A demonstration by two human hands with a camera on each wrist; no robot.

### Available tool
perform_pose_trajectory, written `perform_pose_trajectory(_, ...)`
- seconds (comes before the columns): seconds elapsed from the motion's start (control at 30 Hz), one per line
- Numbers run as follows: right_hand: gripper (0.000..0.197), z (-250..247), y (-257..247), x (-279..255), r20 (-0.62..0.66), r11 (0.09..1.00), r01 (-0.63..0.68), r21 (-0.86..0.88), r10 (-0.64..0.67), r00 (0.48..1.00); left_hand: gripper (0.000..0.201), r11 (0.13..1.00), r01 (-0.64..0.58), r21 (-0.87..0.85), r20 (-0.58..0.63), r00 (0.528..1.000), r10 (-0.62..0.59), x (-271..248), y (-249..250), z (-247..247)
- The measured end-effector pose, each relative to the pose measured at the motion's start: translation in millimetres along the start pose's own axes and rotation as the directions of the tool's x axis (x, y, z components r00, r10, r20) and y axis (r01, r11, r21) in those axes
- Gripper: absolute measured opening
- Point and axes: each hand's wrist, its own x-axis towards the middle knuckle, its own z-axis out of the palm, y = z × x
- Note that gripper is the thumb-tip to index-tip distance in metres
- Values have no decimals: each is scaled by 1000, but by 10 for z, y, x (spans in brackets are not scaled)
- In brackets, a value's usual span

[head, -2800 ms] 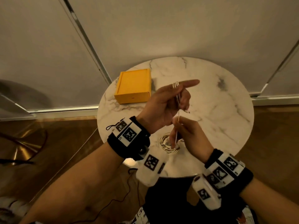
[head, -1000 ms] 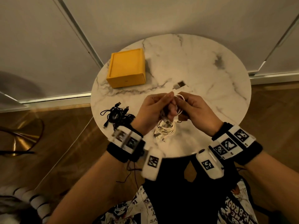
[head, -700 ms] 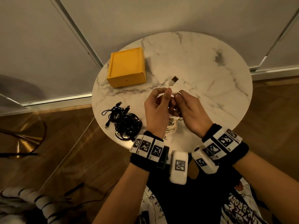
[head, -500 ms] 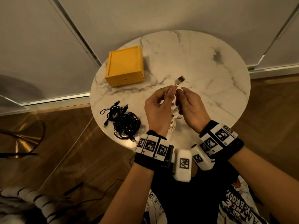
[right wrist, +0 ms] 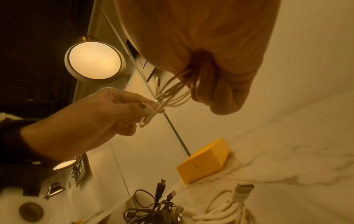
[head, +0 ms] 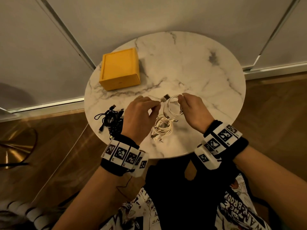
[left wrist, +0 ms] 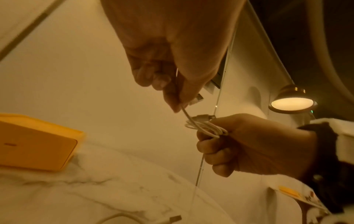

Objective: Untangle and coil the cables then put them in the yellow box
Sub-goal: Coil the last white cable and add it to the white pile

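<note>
Cables are what I am watching, and I see three lots of them on or above the round marble table (head: 191, 67), the biggest thing in view, which stands against a pale wall. At its far left sits the yellow box (head: 120, 69), lid closed, well apart from both hands. Near the left edge lies a black cable tangle (head: 111, 121), loose plugs sticking out, partly hidden from me by the left wrist. Between the wrists a white cable bundle (head: 162, 127) rests on the marble, roughly looped, with a plug at its near end. Above it, off the table, hangs the white coil (head: 173, 106), several loops gathered together. My right hand (head: 193, 110) is clenched around one side of that coil, fingers curled tight over the strands in the left wrist view. My left hand (head: 138, 116) pinches the coil's free end between thumb and fingertips just behind its USB plug (head: 166, 97), the other fingers curled in. Nothing lies between the hands and the box except bare marble.
</note>
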Motion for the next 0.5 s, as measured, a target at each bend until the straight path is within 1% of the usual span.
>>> perform_pose_trajectory(0.07,35,40,-12,9,24,998,-4,-61,6,1000,15,995,-17,100,53,999,12,-11,-30,8)
perform_pose_trajectory(0.1,35,66,-21,12,39,996,-3,-94,6,999,19,988,-38,149,101,995,23,-2,-45,20)
perform_pose_trajectory(0.13,34,91,-33,9,55,993,4,-121,3,999,22,981,-58,184,175,984,26,18,-48,32)
perform_pose_trajectory(0.2,34,143,-72,0,83,987,25,-159,-11,996,25,965,-98,244,332,943,12,69,-4,25)
perform_pose_trajectory(0.23,33,157,-93,-4,90,986,28,-165,-13,996,23,957,-122,263,358,933,20,96,21,-3)
perform_pose_trajectory(0.3,33,158,-131,2,85,990,19,-139,-7,996,18,955,-153,254,341,938,59,130,12,-77)
perform_pose_trajectory(0.33,33,144,-148,4,81,992,14,-124,-4,997,17,958,-149,246,322,945,65,137,-1,-104)
perform_pose_trajectory(0.37,34,132,-156,12,77,994,9,-113,0,997,15,972,-119,204,305,951,53,137,-17,-115)
perform_pose_trajectory(0.4,34,126,-158,7,74,995,10,-101,-3,997,17,993,-48,106,299,954,14,119,-30,-113)
perform_pose_trajectory(0.43,36,123,-158,5,70,996,14,-91,-8,998,22,994,82,-74,304,951,-56,96,-43,-97)
perform_pose_trajectory(0.47,37,123,-155,4,64,996,21,-82,-16,998,27,916,262,-305,324,933,-158,80,-27,-80)
perform_pose_trajectory(0.5,38,131,-151,4,60,997,25,-71,-21,998,30,755,423,-502,370,893,-255,64,24,-77)
